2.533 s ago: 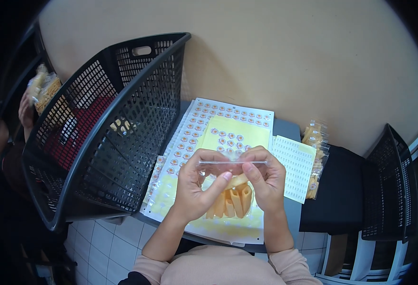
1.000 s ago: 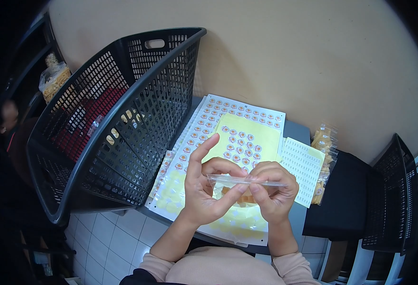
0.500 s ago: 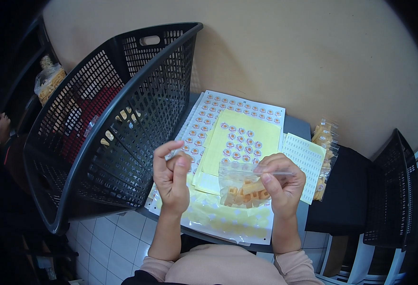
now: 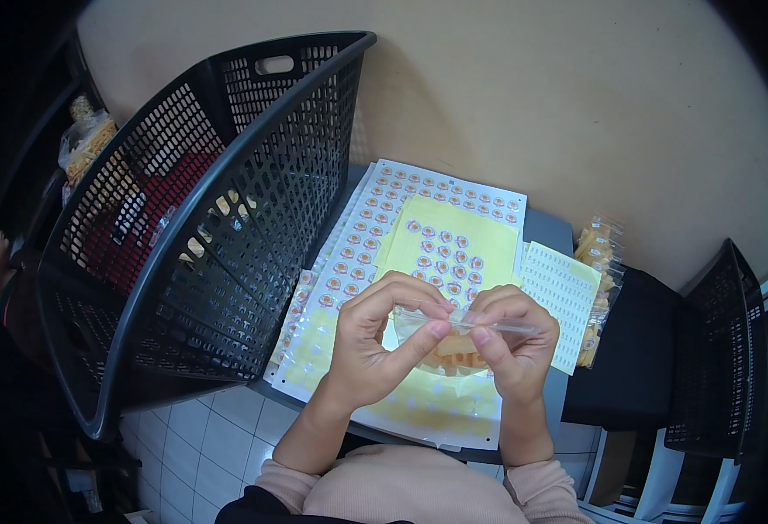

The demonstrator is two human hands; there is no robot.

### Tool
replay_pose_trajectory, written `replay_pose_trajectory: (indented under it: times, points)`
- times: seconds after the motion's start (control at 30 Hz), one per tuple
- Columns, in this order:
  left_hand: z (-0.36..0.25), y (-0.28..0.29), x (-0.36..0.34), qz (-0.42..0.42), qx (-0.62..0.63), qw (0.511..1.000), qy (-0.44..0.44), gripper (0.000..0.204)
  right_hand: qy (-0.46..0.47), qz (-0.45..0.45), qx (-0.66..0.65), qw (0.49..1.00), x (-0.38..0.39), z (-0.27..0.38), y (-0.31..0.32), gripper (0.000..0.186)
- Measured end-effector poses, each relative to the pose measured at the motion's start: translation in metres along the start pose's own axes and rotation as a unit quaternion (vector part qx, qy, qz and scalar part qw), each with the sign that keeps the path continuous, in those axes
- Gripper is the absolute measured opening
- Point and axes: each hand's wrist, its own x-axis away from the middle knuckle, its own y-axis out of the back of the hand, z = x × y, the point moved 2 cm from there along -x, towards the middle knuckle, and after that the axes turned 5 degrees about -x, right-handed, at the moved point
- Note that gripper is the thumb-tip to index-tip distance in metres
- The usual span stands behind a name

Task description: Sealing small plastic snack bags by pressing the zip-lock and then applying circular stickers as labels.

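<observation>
A small clear zip bag of yellowish snack pieces hangs over the sticker sheets. Along its top edge, my left hand pinches the plastic between thumb and fingers. Close beside it, my right hand grips the same edge, the two thumbs nearly touching. Below lie white sheets with rows of round stickers and a yellow backing sheet carrying fewer of them. My fingers hide part of the bag's top.
A large dark mesh basket stands tilted at the left. Filled snack bags are piled right of a pale label sheet. Beyond sit a black seat and another black basket. At far left, part of another person's hand shows.
My left hand has moved right and taken hold of the zip bag's top edge beside my right hand. My right hand has stayed nearly in place, still gripping the bag.
</observation>
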Motion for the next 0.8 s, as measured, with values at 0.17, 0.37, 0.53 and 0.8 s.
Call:
replay_pose_trajectory:
  times: [0.17,0.37,0.53,0.8]
  points:
    - [0.0,-0.004,0.0,-0.019,-0.002,1.0,-0.018,0.01,0.022,-0.022,-0.018,0.999,-0.001,-0.002,-0.007,0.02]
    - [0.005,-0.007,-0.002,-0.025,-0.029,0.999,-0.032,0.011,-0.003,-0.047,0.003,0.999,0.0,-0.004,-0.001,0.033]
    - [0.001,-0.01,-0.005,-0.025,-0.065,0.995,-0.074,0.012,0.023,-0.045,0.043,0.998,-0.003,-0.001,0.0,0.035]
    - [0.004,-0.011,-0.002,-0.023,-0.048,0.997,-0.055,0.011,0.049,-0.045,0.093,0.993,0.004,-0.006,0.004,0.037]
